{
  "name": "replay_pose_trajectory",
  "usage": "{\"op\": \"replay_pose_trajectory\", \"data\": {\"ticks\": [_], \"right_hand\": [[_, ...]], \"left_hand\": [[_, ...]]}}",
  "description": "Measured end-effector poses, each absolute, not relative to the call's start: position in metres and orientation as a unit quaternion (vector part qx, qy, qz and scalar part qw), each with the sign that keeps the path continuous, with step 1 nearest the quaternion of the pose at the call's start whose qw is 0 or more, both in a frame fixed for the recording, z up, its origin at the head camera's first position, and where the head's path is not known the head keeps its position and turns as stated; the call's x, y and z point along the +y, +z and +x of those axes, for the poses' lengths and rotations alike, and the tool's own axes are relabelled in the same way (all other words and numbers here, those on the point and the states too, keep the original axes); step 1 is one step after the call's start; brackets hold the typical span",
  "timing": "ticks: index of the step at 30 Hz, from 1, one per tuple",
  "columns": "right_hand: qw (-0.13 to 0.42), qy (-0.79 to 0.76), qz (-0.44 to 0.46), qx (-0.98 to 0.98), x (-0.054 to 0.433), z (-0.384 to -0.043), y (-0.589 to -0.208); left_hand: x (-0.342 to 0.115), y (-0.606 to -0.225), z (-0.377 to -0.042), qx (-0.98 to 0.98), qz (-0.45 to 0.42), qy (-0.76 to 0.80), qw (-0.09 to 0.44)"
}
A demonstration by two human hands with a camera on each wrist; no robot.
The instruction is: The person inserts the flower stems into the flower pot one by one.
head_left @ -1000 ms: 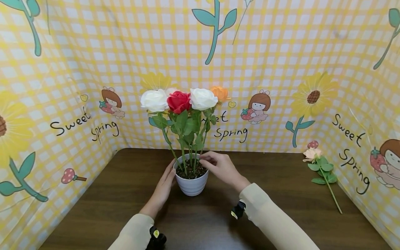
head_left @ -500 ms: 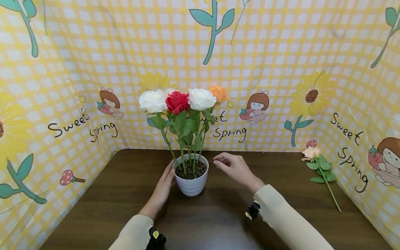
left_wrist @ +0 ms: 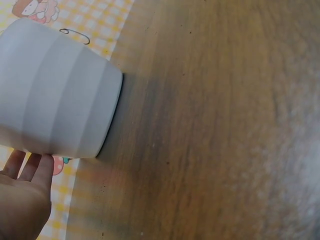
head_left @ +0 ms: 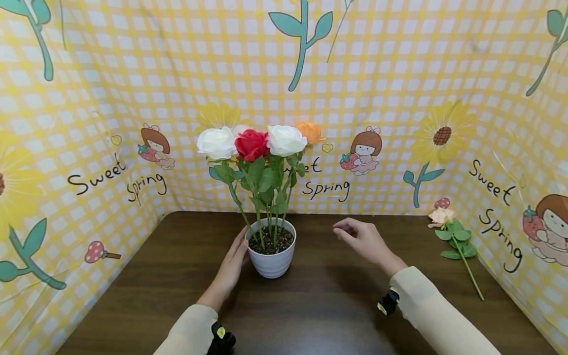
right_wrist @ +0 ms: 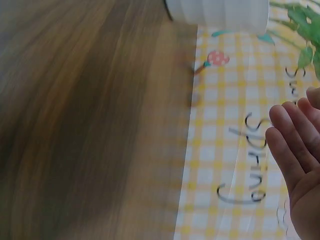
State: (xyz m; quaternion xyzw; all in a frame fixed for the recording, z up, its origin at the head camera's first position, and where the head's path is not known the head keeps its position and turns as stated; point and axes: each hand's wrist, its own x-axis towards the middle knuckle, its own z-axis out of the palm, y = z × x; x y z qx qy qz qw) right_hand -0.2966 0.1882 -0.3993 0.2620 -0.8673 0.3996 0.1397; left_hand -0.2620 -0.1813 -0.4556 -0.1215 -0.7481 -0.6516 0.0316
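A white ribbed flowerpot [head_left: 271, 265] filled with dark soil stands on the table. Several roses rise from it: a red rose [head_left: 251, 145], white roses [head_left: 286, 141] and an orange rose [head_left: 309, 132]. Against the pot's left side rests my left hand [head_left: 229, 266], its fingers straight; the left wrist view shows the fingertips touching the pot wall [left_wrist: 60, 90]. My right hand [head_left: 366, 241] hovers over the table to the right of the pot, holding nothing. In the right wrist view its fingers [right_wrist: 295, 132] are loosely extended, apart from the pot [right_wrist: 220, 12].
A pale peach rose [head_left: 443, 217] with a leafy stem lies at the table's right edge. The dark wooden table [head_left: 310, 315] is enclosed at the back and sides by a yellow checked cloth [head_left: 386, 64] with printed flowers and lettering.
My right hand has left the pot's right rim and moved rightward over the table. The left hand stays against the pot, and the roses stand as before.
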Motion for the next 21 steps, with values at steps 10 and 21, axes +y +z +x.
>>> {"op": "replay_pose_trajectory", "data": {"ticks": [10, 21], "right_hand": [[0.174, 0.361, 0.221, -0.889, 0.243, -0.291, -0.402], [0.205, 0.316, 0.181, -0.909, 0.307, -0.273, -0.41]], "left_hand": [[-0.181, -0.456, -0.262, -0.746, -0.119, -0.654, 0.033], [-0.181, -0.457, -0.262, -0.741, -0.121, -0.659, 0.035]]}}
